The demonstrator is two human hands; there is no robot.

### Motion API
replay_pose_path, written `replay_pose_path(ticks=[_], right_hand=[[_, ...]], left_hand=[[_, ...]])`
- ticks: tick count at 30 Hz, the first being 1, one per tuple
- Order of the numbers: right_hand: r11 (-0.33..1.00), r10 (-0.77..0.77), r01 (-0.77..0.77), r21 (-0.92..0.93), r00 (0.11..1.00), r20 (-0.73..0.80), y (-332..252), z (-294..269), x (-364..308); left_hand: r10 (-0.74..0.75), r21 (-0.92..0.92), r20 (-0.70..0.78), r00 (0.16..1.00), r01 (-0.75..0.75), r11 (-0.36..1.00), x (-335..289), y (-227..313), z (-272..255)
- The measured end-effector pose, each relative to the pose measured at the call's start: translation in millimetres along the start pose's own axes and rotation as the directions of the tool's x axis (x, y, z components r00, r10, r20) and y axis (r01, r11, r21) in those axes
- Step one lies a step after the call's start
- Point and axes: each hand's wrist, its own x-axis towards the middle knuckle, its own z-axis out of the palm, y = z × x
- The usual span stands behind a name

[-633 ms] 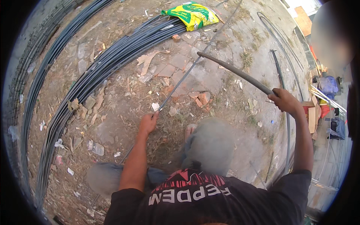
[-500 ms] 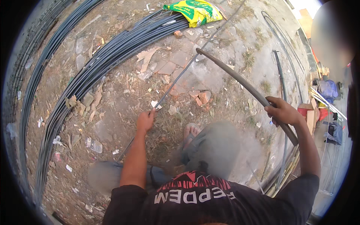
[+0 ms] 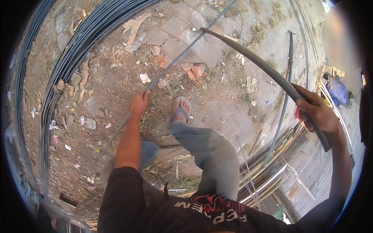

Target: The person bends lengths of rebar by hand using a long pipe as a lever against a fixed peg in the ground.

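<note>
My left hand is closed around a long thin steel rebar, which runs slantwise from the lower left to the upper right. My right hand grips the thick end of a long dark metal bar, fingers wrapped round it. This bar tapers toward its far end, which meets the rebar beyond my left hand; whether it hooks over the rebar or only rests on it is too small to tell. My sandalled foot is on the ground between my two arms.
Bundles of dark rebar curve along the left. Broken brick, paper scraps and dry grass litter the dirt ahead. More thin rods lie at the right, with bamboo poles at the lower right and a blue bag beyond.
My view has shifted, and the yellow-green sack is out of it. My right hand has moved outward to the right with the metal bar. The left hand keeps its hold on the rebar.
</note>
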Motion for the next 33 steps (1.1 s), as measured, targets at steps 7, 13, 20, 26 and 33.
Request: replay_pose_path(ticks=[7, 13, 20, 26, 33], right_hand=[[0.965, -0.016, -0.009, 0.263, 0.996, 0.093, -1, 73, 5], [0.940, -0.001, -0.031, 0.340, 0.995, 0.095, 25, 48, 7], [0.781, -0.022, -0.088, 0.619, 0.986, 0.168, -6, 145, 13], [0.875, -0.015, -0.026, 0.484, 0.997, 0.081, 27, 80, 0], [0.889, 0.046, -0.091, 0.449, 0.993, 0.109, 11, 49, -2]], left_hand=[[0.026, -0.015, -0.011, 1.000, -0.026, 1.000, 9, -17, 12], [0.008, 0.034, -0.022, 1.000, -0.008, 0.999, 14, -6, -40], [-0.004, 0.074, -0.033, 0.999, 0.007, 0.997, 26, -26, -28], [0.046, 0.026, -0.037, 0.998, -0.045, 0.999, 12, -19, -39], [-0.002, -0.045, -0.014, 1.000, 0.001, 0.999, 8, -8, -38]])
